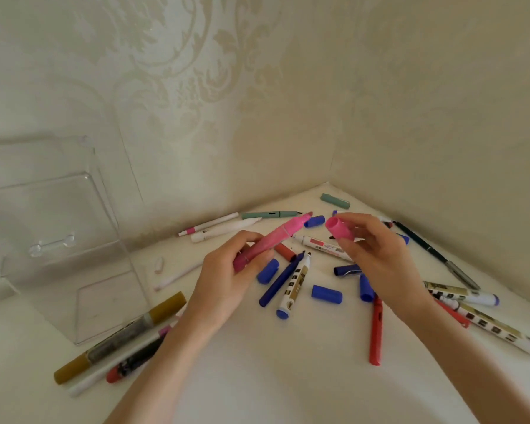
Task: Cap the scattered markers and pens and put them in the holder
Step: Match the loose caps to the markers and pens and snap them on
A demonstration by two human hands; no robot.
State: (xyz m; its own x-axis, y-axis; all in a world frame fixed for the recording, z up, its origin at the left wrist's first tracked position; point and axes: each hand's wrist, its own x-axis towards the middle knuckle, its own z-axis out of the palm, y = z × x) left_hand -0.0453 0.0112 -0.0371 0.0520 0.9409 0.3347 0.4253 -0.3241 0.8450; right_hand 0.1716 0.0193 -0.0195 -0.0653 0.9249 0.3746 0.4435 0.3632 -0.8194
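Your left hand (227,280) holds the pink marker (273,238) by its lower barrel, fingers wrapped closed around it, tip pointing up and to the right above the table (257,377). Your right hand (383,258) pinches the pink cap (338,228) between thumb and fingers, open end turned toward the marker tip; cap and tip are near each other but apart. The clear holder (55,240) stands at the left against the wall, well apart from both hands. Scattered on the table below your hands: a blue marker (280,281) and a white marker with a blue end (294,287) lying side by side, loose blue caps (326,295), and a red pen (376,332) beside your right wrist. A gold marker (120,336) lies in front of the holder. A green pen (271,214) and its green cap (334,201) lie near the corner of the walls.
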